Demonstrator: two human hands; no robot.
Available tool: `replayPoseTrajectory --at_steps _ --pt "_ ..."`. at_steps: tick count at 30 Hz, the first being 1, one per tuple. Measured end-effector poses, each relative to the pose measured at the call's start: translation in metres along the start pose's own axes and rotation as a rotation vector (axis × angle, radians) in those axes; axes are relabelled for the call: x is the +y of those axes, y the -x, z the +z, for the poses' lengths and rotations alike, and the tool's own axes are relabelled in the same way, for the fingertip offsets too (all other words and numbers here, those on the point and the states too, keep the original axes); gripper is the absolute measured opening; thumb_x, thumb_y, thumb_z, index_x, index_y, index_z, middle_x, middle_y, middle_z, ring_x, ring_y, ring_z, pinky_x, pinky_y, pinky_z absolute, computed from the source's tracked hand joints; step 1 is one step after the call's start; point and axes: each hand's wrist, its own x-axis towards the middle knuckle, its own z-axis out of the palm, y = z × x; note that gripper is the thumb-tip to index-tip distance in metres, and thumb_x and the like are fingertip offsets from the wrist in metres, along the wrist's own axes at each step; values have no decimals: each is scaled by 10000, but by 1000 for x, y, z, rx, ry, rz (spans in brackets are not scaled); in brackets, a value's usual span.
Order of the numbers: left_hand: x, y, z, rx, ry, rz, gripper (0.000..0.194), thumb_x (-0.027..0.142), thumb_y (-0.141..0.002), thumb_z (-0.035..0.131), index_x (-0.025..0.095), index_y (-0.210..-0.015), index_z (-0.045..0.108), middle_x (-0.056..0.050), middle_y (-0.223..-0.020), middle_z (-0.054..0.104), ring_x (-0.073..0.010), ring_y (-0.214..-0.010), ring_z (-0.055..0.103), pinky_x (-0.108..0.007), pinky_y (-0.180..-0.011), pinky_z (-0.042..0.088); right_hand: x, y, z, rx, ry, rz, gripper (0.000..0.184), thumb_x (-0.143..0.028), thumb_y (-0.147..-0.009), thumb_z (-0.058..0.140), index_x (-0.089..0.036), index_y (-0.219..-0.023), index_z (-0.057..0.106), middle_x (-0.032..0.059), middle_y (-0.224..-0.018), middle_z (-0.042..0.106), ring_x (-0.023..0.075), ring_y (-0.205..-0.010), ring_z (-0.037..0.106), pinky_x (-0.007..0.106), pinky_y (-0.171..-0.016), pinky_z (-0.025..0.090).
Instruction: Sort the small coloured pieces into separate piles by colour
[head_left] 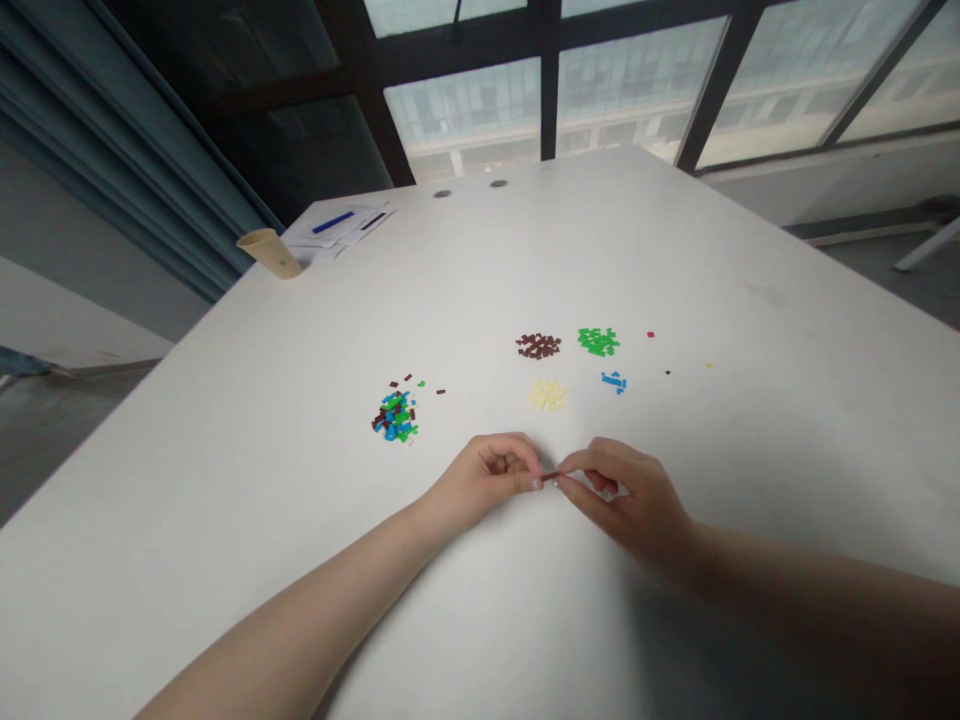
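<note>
Left hand (486,482) pinching | right hand (624,500) pinching | tiny dark red plastic brick (551,476) — light, stiff, slippery — taken by fingertips at its ends

No words, numbers or brands can be read. The papers (337,232) at the far end of the worktop (712,260) carry blue and dark shapes, too small to make out, and the cup (270,253) shows only one small blurred mark on its side.
</note>
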Motion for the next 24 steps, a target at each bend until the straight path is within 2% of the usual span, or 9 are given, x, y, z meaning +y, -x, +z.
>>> replayPoseTrajectory --at_steps 6,13,19,24 --pt "0 0 0 -19 30 4 101 204 -671 675 138 -642 605 1 -691 556 -86 -655 495 -209 -638 361 -1 1 0 -4 -14 -26 85 -221 -785 538 -208 -819 615 -46 -563 436 75 -498 393 201 -504 322" --pt "-5 -2 -4 122 53 -44 167 256 -671 679 150 -727 562 28 -621 534 -75 -590 467 -201 -592 335 -7 -1 -5 86 -40 -69 65 -214 -784 541 -197 -768 601 -46 -540 456 77 -489 401 213 -504 326" --pt "-3 -3 -5 29 -15 -96 195 278 -684 666 133 -728 544 13 -647 536 -75 -602 472 -196 -582 327 -9 1 -7 111 -64 -99 47 -200 -783 542 -194 -771 587 -41 -542 481 77 -489 413 211 -496 335" --pt "-5 -5 -8 29 -7 -110 207 285 -684 664 133 -751 539 19 -649 535 -69 -590 455 -194 -575 316 -11 -3 -8 79 3 -146 57 -191 -774 548 -181 -748 597 -31 -548 495 85 -523 438 217 -535 342"
